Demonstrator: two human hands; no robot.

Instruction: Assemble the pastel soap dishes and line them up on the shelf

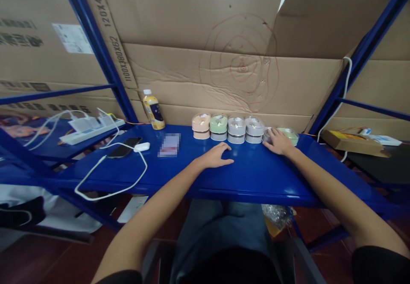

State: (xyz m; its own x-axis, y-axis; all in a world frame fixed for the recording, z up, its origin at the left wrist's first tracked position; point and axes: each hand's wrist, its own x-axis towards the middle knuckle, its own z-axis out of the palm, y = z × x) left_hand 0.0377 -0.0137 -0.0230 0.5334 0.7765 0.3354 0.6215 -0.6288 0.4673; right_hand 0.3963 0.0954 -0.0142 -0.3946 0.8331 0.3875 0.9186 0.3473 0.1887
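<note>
Several small round-cornered boxes stand in a row along the back of the blue table. From the left come a stacked peach pair (201, 126), a green pair (218, 127) and two grey pairs (236, 130) (254, 129). My right hand (279, 142) lies over a grey box (266, 136) at the row's right part, its fingers partly covering it. Just right of that hand sits a green box (289, 136), partly hidden by it. My left hand (218, 156) rests on the table in front of the row, thumb and fingers apart, with nothing in it.
A yellow bottle (154, 109) stands at the back left. Nearer are a blurred card (169, 144), a black phone (124, 147) and a white cable (144, 168). Blue posts (96, 40) flank the cardboard backing (179, 79). An open carton (354, 144) lies at the right.
</note>
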